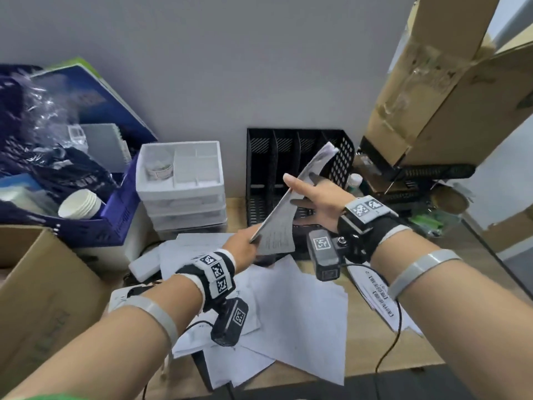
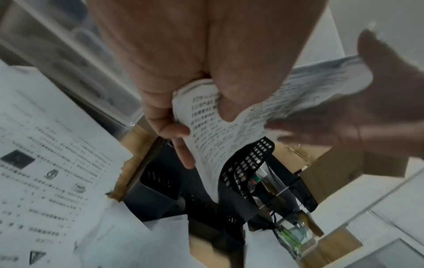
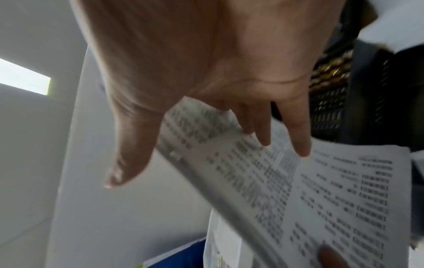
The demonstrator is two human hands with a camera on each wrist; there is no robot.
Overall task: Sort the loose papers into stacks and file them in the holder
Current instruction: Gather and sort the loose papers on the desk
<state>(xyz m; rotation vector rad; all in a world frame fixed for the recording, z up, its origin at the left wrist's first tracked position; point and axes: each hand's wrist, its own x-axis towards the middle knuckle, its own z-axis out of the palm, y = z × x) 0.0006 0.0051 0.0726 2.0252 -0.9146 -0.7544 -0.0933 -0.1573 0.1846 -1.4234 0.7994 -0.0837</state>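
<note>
A stack of printed papers (image 1: 277, 223) is held tilted in the air in front of the black mesh file holder (image 1: 259, 168), which stands against the wall with its slots bare. My left hand (image 1: 245, 249) pinches the stack's lower corner (image 2: 206, 112) between thumb and fingers. My right hand (image 1: 314, 194) lays straight fingers (image 3: 300, 141) flat against the printed face (image 3: 321, 190), with the thumb stretched out past the stack's edge. More loose sheets (image 1: 300, 313) lie scattered over the wooden desk below both wrists.
A white drawer unit (image 1: 180, 183) stands left of the holder, beside a blue crate (image 1: 115, 215) of clutter. A cardboard box (image 1: 43, 284) sits at the near left. Another tall cardboard box (image 1: 432, 96) leans over a black mesh tray (image 1: 418, 171) to the right.
</note>
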